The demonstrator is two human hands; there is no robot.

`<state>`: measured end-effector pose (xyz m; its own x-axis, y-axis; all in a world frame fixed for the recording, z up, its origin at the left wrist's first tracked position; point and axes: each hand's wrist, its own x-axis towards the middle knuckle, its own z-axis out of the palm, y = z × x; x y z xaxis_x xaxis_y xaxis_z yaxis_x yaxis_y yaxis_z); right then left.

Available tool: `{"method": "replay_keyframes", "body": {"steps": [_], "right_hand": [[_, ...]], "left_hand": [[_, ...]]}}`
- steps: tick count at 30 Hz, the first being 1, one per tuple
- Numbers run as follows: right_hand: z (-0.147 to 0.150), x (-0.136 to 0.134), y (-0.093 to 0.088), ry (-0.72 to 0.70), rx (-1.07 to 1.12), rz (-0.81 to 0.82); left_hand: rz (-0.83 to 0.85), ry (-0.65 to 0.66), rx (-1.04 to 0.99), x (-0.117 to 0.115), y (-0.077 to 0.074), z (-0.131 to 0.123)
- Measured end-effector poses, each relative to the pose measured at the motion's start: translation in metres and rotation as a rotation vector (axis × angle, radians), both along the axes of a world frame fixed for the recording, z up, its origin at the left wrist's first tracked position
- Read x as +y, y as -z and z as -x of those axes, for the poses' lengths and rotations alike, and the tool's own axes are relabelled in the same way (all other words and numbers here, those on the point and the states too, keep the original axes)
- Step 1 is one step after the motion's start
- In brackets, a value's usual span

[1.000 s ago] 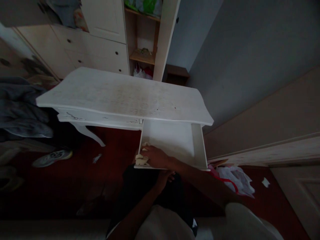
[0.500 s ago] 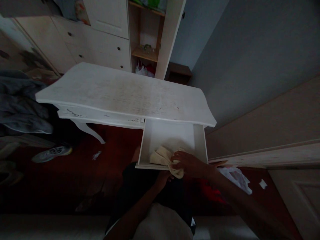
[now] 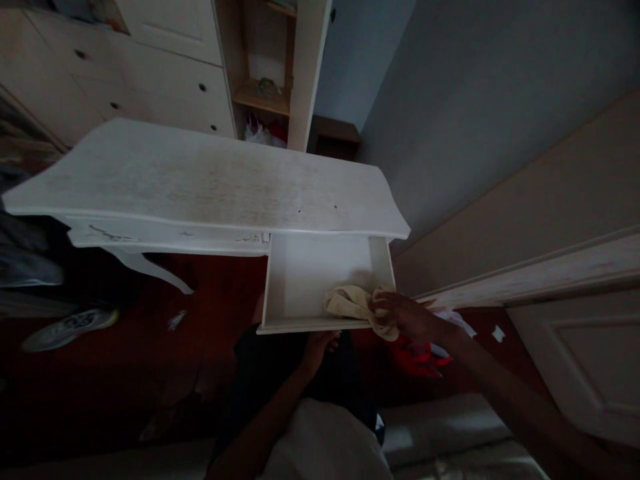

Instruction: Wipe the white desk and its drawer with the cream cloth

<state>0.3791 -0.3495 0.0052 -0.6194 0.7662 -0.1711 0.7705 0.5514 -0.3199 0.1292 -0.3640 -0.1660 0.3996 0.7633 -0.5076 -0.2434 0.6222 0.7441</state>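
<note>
A white table [image 3: 215,180] with dark smudges on its top has its right drawer [image 3: 305,273] pulled out. My right hand [image 3: 407,317] grips a beige cloth [image 3: 350,301] at the drawer's front right corner; part of the cloth lies inside and part hangs over the front edge. Just below the drawer front, above my lap, is my left hand [image 3: 320,347]. Its fingers are partly hidden by the drawer front and the dark, so whether they hold anything does not show.
Behind the table stand a white cabinet [image 3: 170,87] and an open shelf unit [image 3: 260,100]. A shoe [image 3: 73,328] lies on the red floor at left. Red bags [image 3: 420,357] lie right of my legs, and a grey wall [image 3: 480,120] rises at right.
My right hand has moved the cloth rightward along the drawer front to its right corner. The view has shifted, so the table appears further left. My left hand remains below the drawer.
</note>
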Motion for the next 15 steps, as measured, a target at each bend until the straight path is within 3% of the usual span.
{"method": "replay_keyframes", "body": {"steps": [5,15], "right_hand": [[0.047,0.011,0.002,-0.131,-0.053,-0.005],[0.191,0.044,0.022,-0.227,0.064,-0.087]], "left_hand": [[-0.015,0.002,-0.005,-0.002,0.001,-0.002],[-0.015,0.025,0.058,-0.010,0.011,-0.007]]}}
